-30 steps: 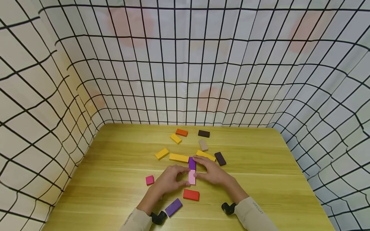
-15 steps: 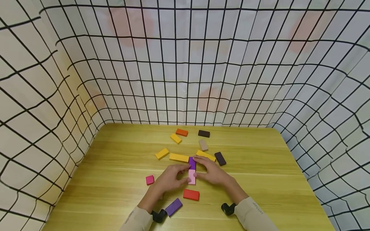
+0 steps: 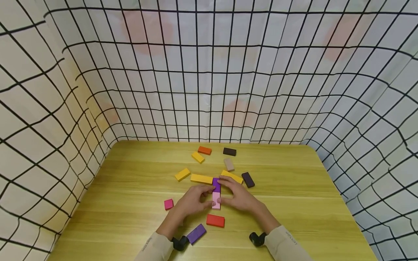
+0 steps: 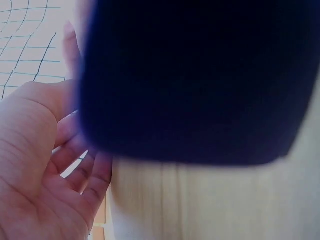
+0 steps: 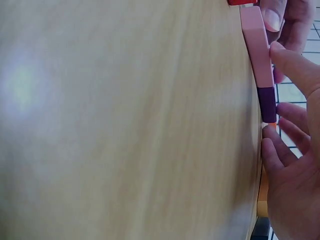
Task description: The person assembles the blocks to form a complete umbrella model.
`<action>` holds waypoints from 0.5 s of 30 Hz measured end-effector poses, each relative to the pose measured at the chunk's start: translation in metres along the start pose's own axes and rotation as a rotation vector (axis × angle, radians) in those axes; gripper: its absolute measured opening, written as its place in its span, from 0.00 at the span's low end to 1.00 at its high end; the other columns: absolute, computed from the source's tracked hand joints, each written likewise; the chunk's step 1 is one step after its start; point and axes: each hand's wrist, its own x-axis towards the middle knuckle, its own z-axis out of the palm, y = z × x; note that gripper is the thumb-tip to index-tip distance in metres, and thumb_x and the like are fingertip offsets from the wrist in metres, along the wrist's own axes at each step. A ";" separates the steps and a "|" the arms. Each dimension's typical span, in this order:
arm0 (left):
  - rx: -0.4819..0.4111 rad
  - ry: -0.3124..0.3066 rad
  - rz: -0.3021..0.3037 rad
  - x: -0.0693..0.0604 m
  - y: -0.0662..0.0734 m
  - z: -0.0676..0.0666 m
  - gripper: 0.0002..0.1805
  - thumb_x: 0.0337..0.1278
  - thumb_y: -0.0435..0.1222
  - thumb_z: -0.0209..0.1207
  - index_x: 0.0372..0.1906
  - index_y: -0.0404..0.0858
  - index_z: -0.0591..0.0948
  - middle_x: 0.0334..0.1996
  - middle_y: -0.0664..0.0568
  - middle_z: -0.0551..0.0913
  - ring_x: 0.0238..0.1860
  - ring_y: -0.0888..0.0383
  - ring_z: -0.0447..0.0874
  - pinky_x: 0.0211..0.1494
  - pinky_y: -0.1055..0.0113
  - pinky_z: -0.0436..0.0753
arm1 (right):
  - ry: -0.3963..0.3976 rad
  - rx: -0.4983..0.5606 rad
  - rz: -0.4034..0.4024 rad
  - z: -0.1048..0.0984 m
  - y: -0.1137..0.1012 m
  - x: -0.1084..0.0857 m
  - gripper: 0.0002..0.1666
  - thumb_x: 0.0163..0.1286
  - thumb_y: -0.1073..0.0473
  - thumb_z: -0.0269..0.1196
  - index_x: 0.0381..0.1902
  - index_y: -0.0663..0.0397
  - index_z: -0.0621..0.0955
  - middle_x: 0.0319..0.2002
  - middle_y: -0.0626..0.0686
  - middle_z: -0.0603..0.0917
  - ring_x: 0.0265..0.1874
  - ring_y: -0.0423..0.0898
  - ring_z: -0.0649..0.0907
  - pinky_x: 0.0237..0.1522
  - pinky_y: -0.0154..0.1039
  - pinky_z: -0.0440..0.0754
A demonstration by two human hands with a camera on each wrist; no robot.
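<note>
A purple block (image 3: 216, 184) and a pink block (image 3: 216, 198) lie end to end mid-table, forming a straight strip. From the left side, my left hand (image 3: 193, 200) touches the strip, its index fingertip at the purple block and its thumb at the pink one. My right hand (image 3: 241, 195) is at the opposite side, thumb against the pink block and index finger by the purple block's far end. The right wrist view shows the right thumb (image 5: 290, 62) on the pink block (image 5: 257, 47). A dark shape covers much of the left wrist view.
A long yellow block (image 3: 201, 179) meets the purple one; another yellow block (image 3: 232, 176) lies behind my right hand. Nearby are a red block (image 3: 215, 220), a second purple block (image 3: 196, 233), a pink cube (image 3: 168, 204) and a dark block (image 3: 248, 179). Black netting (image 3: 209, 94) surrounds the table.
My left index finger has come in slightly onto the purple block's edge. My right thumb has shifted slightly further onto the pink block. The blocks keep their arrangement.
</note>
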 end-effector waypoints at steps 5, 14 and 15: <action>0.000 0.011 0.002 -0.002 0.001 0.002 0.31 0.63 0.45 0.70 0.69 0.43 0.79 0.59 0.53 0.85 0.53 0.60 0.83 0.59 0.63 0.84 | 0.002 0.003 0.004 0.001 -0.004 -0.002 0.44 0.68 0.38 0.69 0.78 0.39 0.69 0.80 0.43 0.64 0.80 0.52 0.63 0.79 0.59 0.61; -0.007 -0.012 0.025 -0.010 0.001 -0.001 0.33 0.67 0.47 0.66 0.73 0.44 0.74 0.63 0.52 0.82 0.58 0.58 0.81 0.65 0.57 0.82 | 0.016 -0.004 0.013 0.003 -0.004 -0.001 0.44 0.67 0.38 0.69 0.78 0.37 0.69 0.80 0.43 0.64 0.80 0.52 0.63 0.79 0.58 0.62; -0.011 -0.018 0.028 -0.011 0.001 -0.002 0.33 0.68 0.47 0.66 0.74 0.44 0.74 0.63 0.52 0.82 0.59 0.58 0.81 0.66 0.57 0.81 | 0.018 -0.007 0.014 0.003 -0.004 -0.001 0.45 0.67 0.37 0.69 0.78 0.36 0.68 0.80 0.43 0.64 0.80 0.51 0.63 0.79 0.58 0.62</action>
